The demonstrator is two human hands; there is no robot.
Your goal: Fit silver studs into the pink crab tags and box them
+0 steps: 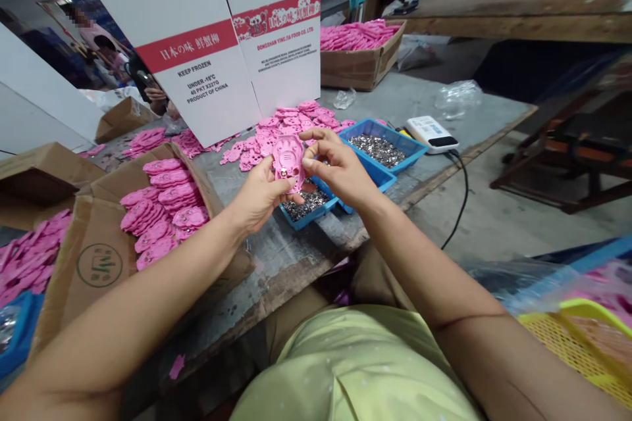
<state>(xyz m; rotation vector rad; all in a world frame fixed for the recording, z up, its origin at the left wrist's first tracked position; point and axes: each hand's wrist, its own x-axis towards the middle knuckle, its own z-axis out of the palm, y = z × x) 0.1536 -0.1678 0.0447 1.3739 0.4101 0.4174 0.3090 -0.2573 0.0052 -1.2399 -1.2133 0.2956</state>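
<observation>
Within left hand (257,195), pink plastic piece (287,159), flattish, hollowed

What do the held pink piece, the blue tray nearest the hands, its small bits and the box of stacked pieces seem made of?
Pink piece: probably moulded plastic with a slight sheen, given its crisp raised outlines; rubber possible.
Blue tray: likely smooth plastic, evenly coloured.
Small bits: shiny, apparently metal, from silvery glints.
Brown box: matt cardboard, judging by bent edges and printed mark.
</observation>
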